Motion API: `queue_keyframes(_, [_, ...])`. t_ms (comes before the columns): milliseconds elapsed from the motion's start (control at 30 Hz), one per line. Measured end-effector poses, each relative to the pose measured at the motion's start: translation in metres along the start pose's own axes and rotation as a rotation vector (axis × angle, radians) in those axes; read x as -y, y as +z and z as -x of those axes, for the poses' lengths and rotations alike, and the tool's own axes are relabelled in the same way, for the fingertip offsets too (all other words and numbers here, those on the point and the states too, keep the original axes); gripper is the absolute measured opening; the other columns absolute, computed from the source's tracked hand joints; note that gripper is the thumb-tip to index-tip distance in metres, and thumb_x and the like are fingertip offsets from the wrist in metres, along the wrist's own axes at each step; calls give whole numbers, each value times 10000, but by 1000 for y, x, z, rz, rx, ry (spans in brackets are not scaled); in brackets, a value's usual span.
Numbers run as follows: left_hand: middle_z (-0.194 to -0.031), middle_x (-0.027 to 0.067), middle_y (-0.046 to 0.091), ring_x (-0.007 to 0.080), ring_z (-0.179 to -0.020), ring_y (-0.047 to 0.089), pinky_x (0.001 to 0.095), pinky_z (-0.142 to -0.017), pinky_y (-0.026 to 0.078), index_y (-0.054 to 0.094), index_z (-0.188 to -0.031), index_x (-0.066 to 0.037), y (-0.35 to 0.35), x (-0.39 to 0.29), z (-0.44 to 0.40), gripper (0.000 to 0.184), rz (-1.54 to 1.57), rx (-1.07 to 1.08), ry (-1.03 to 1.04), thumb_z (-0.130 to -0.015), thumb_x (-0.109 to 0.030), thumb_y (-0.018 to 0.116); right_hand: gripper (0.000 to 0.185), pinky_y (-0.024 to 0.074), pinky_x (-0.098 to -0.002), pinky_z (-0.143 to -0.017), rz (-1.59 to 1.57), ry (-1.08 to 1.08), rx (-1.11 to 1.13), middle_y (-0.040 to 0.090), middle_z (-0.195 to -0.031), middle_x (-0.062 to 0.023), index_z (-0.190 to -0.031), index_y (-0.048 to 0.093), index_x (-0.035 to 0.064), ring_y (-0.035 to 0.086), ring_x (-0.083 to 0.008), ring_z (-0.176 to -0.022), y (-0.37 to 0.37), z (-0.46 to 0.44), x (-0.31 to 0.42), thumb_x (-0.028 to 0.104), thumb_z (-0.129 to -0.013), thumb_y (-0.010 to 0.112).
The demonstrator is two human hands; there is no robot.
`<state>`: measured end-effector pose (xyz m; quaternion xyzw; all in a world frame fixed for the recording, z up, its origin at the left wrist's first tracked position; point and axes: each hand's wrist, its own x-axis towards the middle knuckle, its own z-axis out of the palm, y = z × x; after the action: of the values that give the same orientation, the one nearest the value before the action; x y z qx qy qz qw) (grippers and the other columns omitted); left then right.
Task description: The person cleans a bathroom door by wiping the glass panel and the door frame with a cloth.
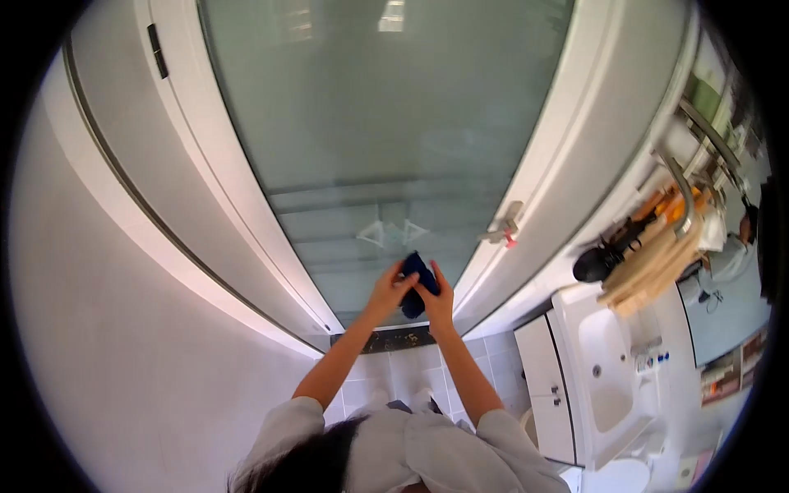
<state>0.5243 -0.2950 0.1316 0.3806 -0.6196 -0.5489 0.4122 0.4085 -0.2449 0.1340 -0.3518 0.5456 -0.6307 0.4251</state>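
A dark blue bunched cloth is held between both hands in front of the frosted glass door. My left hand grips it from the left, thumb across its front. From the right, my right hand closes on the same cloth, the thumb near the other one and a finger raised along its edge. Both hands are near the lower part of the glass; whether the cloth touches it I cannot tell.
The white door frame carries a handle at right. Beyond it are a white washbasin on a cabinet, hanging towels and a black bundle. A dark threshold borders the tiled floor.
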Motion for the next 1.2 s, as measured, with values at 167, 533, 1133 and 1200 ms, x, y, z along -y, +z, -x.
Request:
queue_keyframes(167, [-820, 44, 586, 90, -728, 556, 217, -580, 439, 477, -1127, -32, 11, -15, -1, 394, 268, -71, 16, -795, -152, 652, 463, 459, -252, -784, 71, -288, 255, 596, -1002, -53, -1138, 540, 16, 556, -121, -892, -29, -19, 7, 79, -713, 713])
queue_keyframes(533, [-1077, 50, 533, 130, -933, 549, 210, -703, 494, 515, -1162, -73, 93, -62, 93, 387, 372, -106, 68, -791, 14, 579, 401, 459, -264, -776, 97, -322, 204, 569, -942, -93, -1076, 517, 35, 566, -154, -877, -106, 65, 40, 101, -727, 703])
queue_keyframes(1133, [-1050, 58, 579, 138, -993, 525, 270, -893, 395, 571, -1054, -10, 166, -24, 147, 369, 44, 103, 138, -699, 62, 641, 360, 441, -252, -788, -103, -14, 175, 598, -941, -48, -1083, 549, 47, 556, -130, -891, -198, 127, 0, 64, -741, 658])
queue_keyframes(1200, [-1068, 58, 569, 135, -1000, 518, 266, -899, 392, 564, -1067, -17, 172, -29, 157, 384, 79, 115, 96, -699, 63, 640, 363, 444, -252, -788, -77, -57, 137, 599, -927, -46, -1078, 550, 48, 559, -129, -882, -204, 138, 1, 65, -734, 664])
